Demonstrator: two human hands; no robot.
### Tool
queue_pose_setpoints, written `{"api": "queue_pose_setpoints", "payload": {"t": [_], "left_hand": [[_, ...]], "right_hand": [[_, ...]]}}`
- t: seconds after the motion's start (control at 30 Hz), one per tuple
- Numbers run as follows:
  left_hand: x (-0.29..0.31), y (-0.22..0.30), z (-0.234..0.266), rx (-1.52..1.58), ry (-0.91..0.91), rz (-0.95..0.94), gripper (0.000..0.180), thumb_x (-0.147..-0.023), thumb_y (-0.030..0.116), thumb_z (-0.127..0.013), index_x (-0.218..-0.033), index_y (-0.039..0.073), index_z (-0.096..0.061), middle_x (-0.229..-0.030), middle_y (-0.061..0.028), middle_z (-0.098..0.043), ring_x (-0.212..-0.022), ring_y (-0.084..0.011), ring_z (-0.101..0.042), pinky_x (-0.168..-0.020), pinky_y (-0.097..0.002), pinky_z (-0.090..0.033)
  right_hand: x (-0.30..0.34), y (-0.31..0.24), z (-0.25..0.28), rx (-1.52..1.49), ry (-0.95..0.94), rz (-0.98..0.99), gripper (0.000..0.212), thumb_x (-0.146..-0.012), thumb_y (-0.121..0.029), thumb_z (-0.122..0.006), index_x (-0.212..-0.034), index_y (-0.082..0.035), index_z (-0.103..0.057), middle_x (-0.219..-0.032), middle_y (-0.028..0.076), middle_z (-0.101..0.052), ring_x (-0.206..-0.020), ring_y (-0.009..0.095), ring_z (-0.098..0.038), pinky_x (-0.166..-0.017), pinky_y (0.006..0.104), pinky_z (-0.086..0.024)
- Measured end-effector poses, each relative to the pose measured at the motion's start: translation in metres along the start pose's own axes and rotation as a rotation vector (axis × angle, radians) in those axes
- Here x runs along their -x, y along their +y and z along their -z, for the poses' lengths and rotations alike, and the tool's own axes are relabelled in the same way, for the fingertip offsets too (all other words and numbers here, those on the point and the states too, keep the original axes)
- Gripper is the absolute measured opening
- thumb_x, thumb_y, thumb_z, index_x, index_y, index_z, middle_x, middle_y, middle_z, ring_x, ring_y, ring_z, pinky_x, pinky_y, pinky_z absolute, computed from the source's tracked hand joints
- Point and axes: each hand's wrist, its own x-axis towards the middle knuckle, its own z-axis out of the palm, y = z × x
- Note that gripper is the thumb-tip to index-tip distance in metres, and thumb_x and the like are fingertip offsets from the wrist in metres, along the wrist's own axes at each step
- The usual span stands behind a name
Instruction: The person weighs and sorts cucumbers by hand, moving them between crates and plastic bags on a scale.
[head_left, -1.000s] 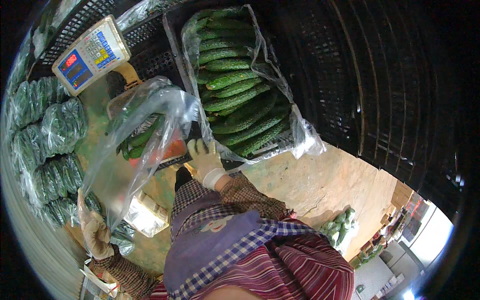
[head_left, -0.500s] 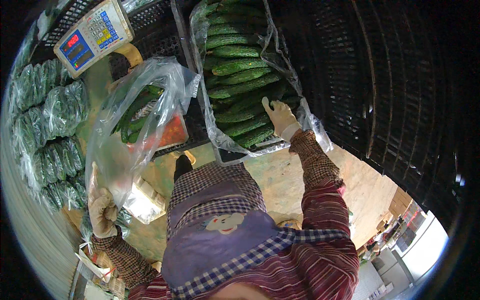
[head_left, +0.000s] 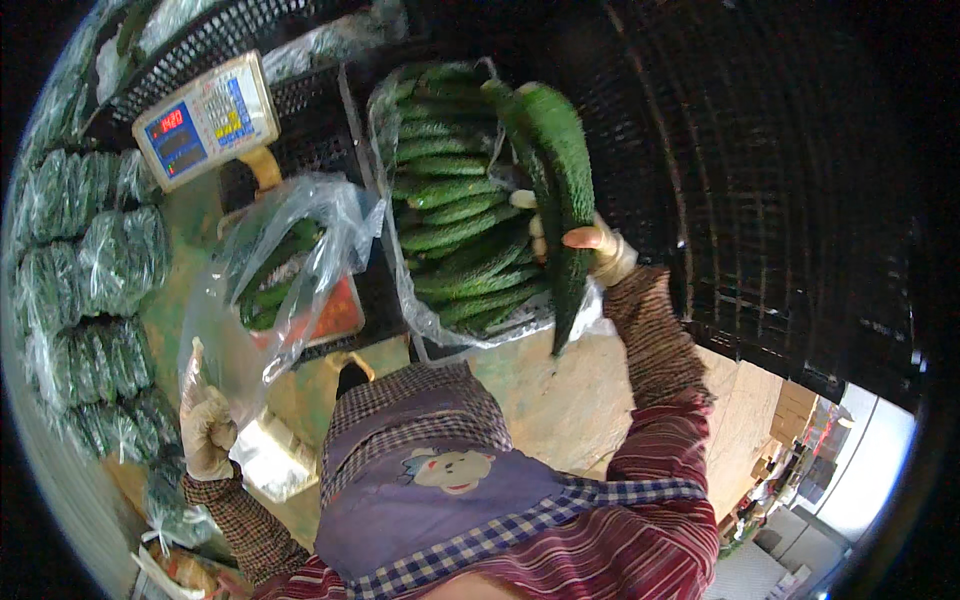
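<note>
My right hand [head_left: 612, 256], in a pale glove with bare fingertips, is closed around cucumbers [head_left: 566, 150], apparently two side by side. They are raised over the right side of a crate lined with clear plastic [head_left: 418, 318], where many cucumbers [head_left: 455, 212] lie in a row. At the left, my gloved left hand [head_left: 207, 432] grips the edge of a clear plastic bag [head_left: 222, 325] and pulls it toward me. Inside the bag several cucumbers [head_left: 262, 308] rest above the red platform [head_left: 338, 312] of a scale.
The scale's display panel [head_left: 205, 125] is lit, beyond the bag. Bundles of bagged cucumbers [head_left: 125, 255] are stacked along the far left. Black plastic crates [head_left: 760, 200] rise at the right. A white stack of bags or sheets [head_left: 272, 458] lies beside my left hand.
My right hand has taken cucumbers from the lined crate and lifted them up and slightly right. My left hand keeps its grip on the bag. The whole view has shifted a little.
</note>
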Motion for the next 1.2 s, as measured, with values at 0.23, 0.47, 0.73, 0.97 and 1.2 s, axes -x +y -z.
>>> {"api": "queue_pose_setpoints", "payload": {"t": [0.23,0.47,0.73,0.97,1.2], "left_hand": [[0.003,0.019,-0.005,0.014,-0.002,-0.028,0.075,-0.07,0.0,-0.047,-0.139,-0.002,-0.017,-0.049,0.0051,-0.038,-0.035,-0.0021,-0.028,-0.033,-0.0165,-0.021],[-0.01,0.008,0.002,0.04,-0.121,-0.064,0.072,-0.071,0.0,-0.047,-0.138,-0.002,-0.021,-0.052,0.0037,-0.042,-0.04,-0.0019,-0.033,-0.037,-0.0148,-0.026],[-0.021,0.01,0.007,0.105,-0.23,-0.069,0.068,-0.074,0.001,-0.047,-0.139,0.006,-0.026,-0.053,0.0029,-0.044,-0.036,-0.0035,-0.033,-0.033,-0.0172,-0.026],[-0.03,0.015,-0.001,0.19,-0.292,-0.02,0.066,-0.077,0.004,-0.051,-0.138,0.009,-0.027,-0.058,-0.0008,-0.048,-0.038,-0.0054,-0.033,-0.033,-0.0183,-0.027],[-0.054,0.004,-0.085,0.446,-0.641,-0.08,0.078,-0.08,0.04,-0.061,-0.142,0.022,-0.015,-0.13,-0.0093,-0.039,-0.109,-0.0325,-0.048,-0.081,-0.0483,-0.048]], "right_hand": [[-0.023,0.018,-0.069,-0.479,-0.261,0.184,0.092,-0.063,-0.036,-0.065,-0.133,0.009,-0.025,-0.094,0.007,-0.053,-0.081,0.019,-0.052,-0.073,0.0334,-0.046],[-0.017,0.021,-0.086,-0.57,-0.347,0.228,0.103,-0.063,-0.035,-0.066,-0.134,0.015,-0.011,-0.093,0.01,-0.054,-0.079,0.019,-0.053,-0.071,0.0338,-0.049],[0.016,-0.036,-0.149,-0.406,-0.497,0.388,0.106,-0.063,-0.037,-0.066,-0.134,0.015,-0.007,-0.098,0.018,-0.057,-0.075,0.023,-0.06,-0.067,0.032,-0.052],[0.02,-0.046,-0.182,-0.294,-0.495,0.386,0.097,-0.063,-0.029,-0.066,-0.138,0.004,-0.014,-0.101,0.015,-0.057,-0.08,0.022,-0.06,-0.07,0.0296,-0.051],[-0.034,-0.015,-0.225,0.634,0.014,0.618,0.068,-0.062,-0.014,-0.07,-0.124,0.0,-0.045,-0.093,0.01,-0.061,-0.08,0.016,-0.058,-0.07,0.0258,-0.048]]}}
